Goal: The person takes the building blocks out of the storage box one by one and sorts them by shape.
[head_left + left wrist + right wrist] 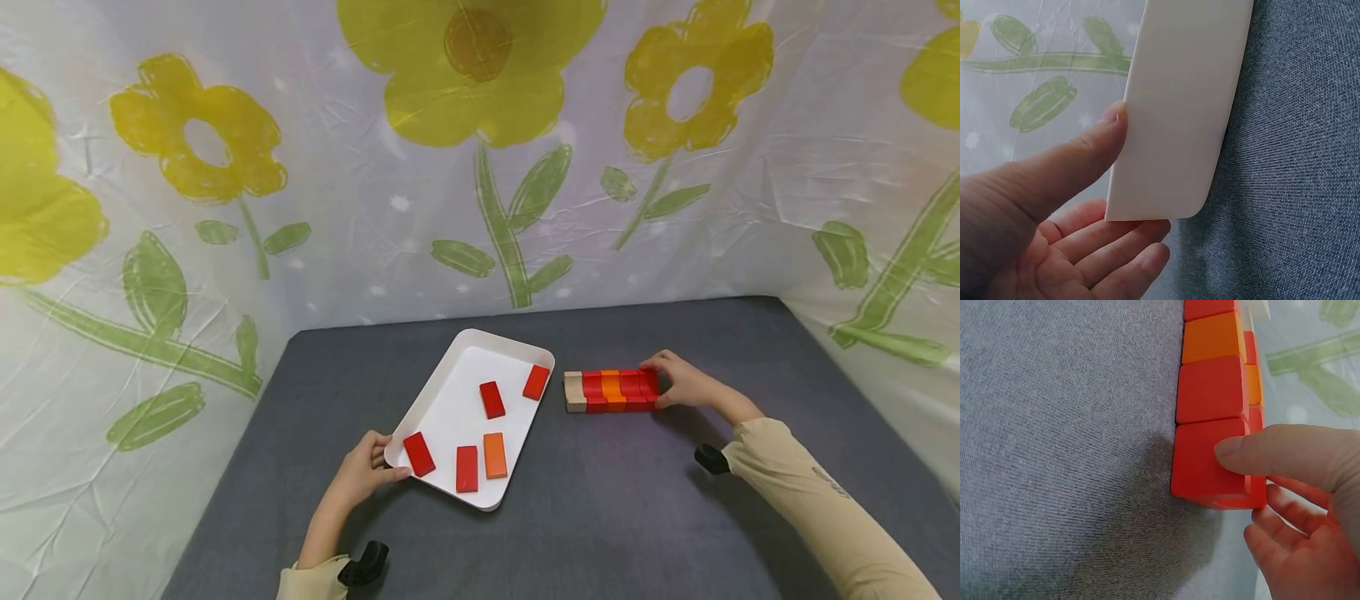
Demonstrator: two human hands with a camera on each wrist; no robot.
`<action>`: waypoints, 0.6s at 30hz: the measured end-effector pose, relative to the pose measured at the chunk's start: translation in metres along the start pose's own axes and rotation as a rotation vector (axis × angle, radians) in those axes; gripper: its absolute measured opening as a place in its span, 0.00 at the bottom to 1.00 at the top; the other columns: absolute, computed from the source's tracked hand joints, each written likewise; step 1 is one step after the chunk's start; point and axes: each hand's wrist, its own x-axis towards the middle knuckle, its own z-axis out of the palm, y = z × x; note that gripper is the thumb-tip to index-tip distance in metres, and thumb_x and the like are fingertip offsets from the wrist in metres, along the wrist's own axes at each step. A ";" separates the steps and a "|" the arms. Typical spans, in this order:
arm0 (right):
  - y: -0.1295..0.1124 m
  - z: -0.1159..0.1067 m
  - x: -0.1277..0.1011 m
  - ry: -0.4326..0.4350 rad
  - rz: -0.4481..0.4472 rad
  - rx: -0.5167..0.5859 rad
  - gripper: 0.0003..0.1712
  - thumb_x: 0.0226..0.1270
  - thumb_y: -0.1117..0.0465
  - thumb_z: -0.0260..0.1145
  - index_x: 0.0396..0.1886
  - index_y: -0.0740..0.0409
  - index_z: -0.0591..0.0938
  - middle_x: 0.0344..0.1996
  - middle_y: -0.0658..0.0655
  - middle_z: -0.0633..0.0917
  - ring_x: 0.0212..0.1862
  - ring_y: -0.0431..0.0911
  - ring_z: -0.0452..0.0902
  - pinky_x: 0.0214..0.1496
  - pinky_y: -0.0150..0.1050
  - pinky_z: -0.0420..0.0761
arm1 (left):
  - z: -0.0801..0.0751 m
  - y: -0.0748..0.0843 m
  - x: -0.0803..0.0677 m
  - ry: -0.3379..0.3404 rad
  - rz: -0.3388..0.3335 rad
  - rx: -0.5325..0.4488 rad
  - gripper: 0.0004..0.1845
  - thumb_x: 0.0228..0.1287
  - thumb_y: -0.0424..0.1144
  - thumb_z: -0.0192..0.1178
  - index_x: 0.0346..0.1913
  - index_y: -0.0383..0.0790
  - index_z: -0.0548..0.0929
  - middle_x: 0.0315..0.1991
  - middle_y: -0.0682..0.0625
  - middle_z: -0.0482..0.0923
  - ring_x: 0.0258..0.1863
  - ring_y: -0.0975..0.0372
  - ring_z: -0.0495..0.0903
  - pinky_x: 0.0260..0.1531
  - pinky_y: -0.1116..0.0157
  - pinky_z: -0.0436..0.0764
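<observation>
The right hand [686, 385] pinches the end red wooden block [1210, 459] of a row of red, orange and pale wooden blocks [609, 391] on the grey fabric tabletop [615, 500] (thumb on top, fingers behind). The left hand [363, 468] grips the near corner of the white rectangular tray [450, 412], thumb on its rim; five loose red and orange blocks [480, 446] lie inside.

Row of blocks [1216, 406], perhaps edge-cropped.

makeshift recording booth: flower-print sheets [480, 167] wall a grey tabletop [600, 500].
</observation>
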 end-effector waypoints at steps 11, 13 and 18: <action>-0.004 -0.010 0.006 0.056 0.001 -0.027 0.38 0.45 0.65 0.70 0.55 0.75 0.66 0.51 0.71 0.63 0.53 0.65 0.57 0.51 0.62 0.62 | 0.000 -0.001 -0.001 0.007 0.007 -0.006 0.28 0.38 0.28 0.72 0.43 0.25 0.68 0.43 0.33 0.74 0.46 0.43 0.73 0.45 0.52 0.72; -0.007 -0.016 0.007 0.091 0.017 -0.008 0.39 0.46 0.63 0.71 0.57 0.74 0.65 0.53 0.71 0.62 0.54 0.65 0.56 0.52 0.63 0.60 | 0.000 -0.001 -0.001 0.005 0.005 -0.011 0.29 0.38 0.29 0.72 0.44 0.25 0.68 0.44 0.33 0.74 0.46 0.43 0.73 0.45 0.52 0.72; -0.015 -0.025 0.014 0.140 0.034 0.003 0.40 0.49 0.60 0.71 0.59 0.71 0.63 0.56 0.69 0.61 0.57 0.64 0.55 0.55 0.61 0.58 | 0.000 -0.003 0.000 0.002 0.007 -0.028 0.29 0.38 0.29 0.72 0.44 0.25 0.68 0.45 0.33 0.73 0.47 0.43 0.73 0.45 0.53 0.72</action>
